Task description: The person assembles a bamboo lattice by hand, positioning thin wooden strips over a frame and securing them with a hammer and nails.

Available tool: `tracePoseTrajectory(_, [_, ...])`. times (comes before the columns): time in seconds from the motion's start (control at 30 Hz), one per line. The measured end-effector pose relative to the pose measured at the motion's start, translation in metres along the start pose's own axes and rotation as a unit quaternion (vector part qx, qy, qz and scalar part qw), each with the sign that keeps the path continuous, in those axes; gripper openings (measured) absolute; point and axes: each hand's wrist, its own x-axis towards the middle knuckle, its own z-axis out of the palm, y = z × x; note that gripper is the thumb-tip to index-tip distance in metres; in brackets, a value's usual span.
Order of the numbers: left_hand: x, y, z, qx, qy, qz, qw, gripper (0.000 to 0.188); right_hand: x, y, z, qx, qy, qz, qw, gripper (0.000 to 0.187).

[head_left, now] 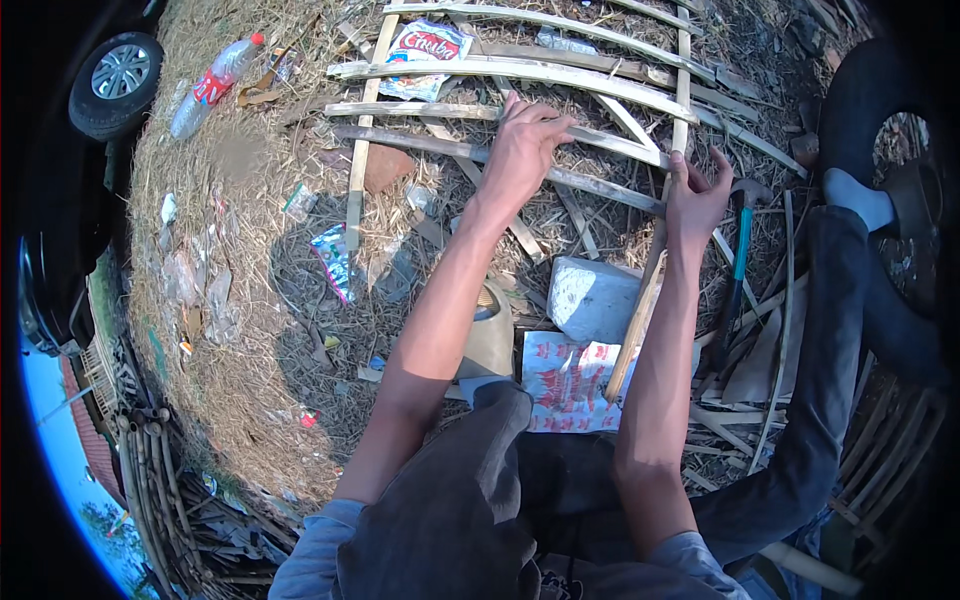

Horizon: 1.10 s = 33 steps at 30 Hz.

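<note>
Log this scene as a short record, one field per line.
Left hand: touching a pale wooden slat near its middle
Right hand: thumb at that slat's right end, by an upright lath
Frame: several curved slats laid across two laths
Tool: hammer with teal handle, right of the right hand
Between forearms: white block; red-and-white printed sheet
Upper left: plastic bottle with red cap, on dry grass
</note>
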Motion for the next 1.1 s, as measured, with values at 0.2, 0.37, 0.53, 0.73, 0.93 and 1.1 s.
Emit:
tracePoseTrajectory(0.2, [0.001,0.001,0.006,-0.001,0.003,0.01,1.0,0.021,0.02,0.007,-0.027,0.01,-0.138,0.023,0.99,0.065])
tracePoseTrajectory(0.37, [-0.001,-0.001,0.008,0.002,0.017,0.03,0.999,0.022,0.021,-0.004,-0.035,-0.163,-0.187,-0.013,0.969,0.032])
tracePoseTrajectory(0.53, [-0.001,0.002,0.011,0.005,0.011,0.048,0.999,0.027,0.024,0.001,-0.032,-0.119,-0.163,-0.073,0.977,0.025])
tracePoseTrajectory(0.73, [0.006,0.008,0.016,-0.011,0.001,0.037,0.999,0.027,0.024,0.01,-0.036,-0.111,-0.14,-0.057,0.982,0.023])
tracePoseTrajectory(0.93, [0.004,0.003,0.02,-0.002,0.011,0.035,0.999,0.025,0.027,0.008,-0.035,-0.059,-0.167,0.001,0.984,0.031])
tracePoseTrajectory(1.1, [0.008,0.006,0.024,-0.005,0.01,0.033,0.999,0.022,0.037,0.022,-0.032,-0.027,-0.139,0.028,0.99,0.034])
